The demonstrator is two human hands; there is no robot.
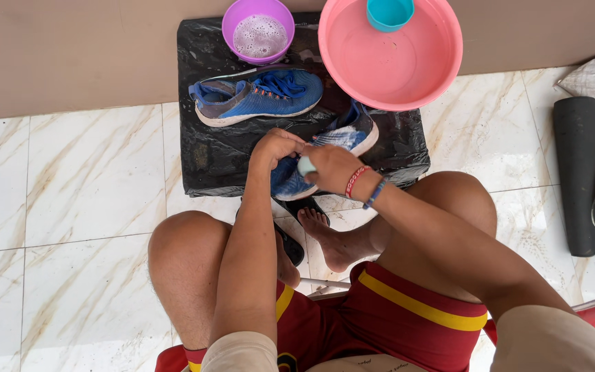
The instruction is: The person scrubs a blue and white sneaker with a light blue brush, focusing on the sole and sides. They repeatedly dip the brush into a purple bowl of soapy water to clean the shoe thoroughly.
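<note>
**A:** What is the floor like?

**B:** In the head view it is a shiny white marble floor (70,200) with gold streaks, and a plain brown wall (70,55) runs along the top. A low worktop (204,162) wrapped in black plastic sits on the floor, right past the person's bare knees.

**A:** What are the hands doing?

**B:** The left hand (278,146) is curled shut on a blue shoe (342,141). The shoe lies on the near edge of the worktop, and its toe sticks out just past the fingers. The right hand (332,169) is closed on a small pale green thing (306,166), maybe a brush. It presses on the shoe, right beside the left fingers. Two bracelets (365,186), red and blue, sit on that wrist.

**A:** What else is close by?

**B:** A second blue shoe (256,96) with orange laces lies just beyond the left fingers. Farther out is a purple bowl (232,27) of foam. Beyond the right fingers is a big pink basin (394,69) with a teal cup (390,14) at its far rim. Well off to the right of the fingers lies a dark rolled mat (582,172).
</note>
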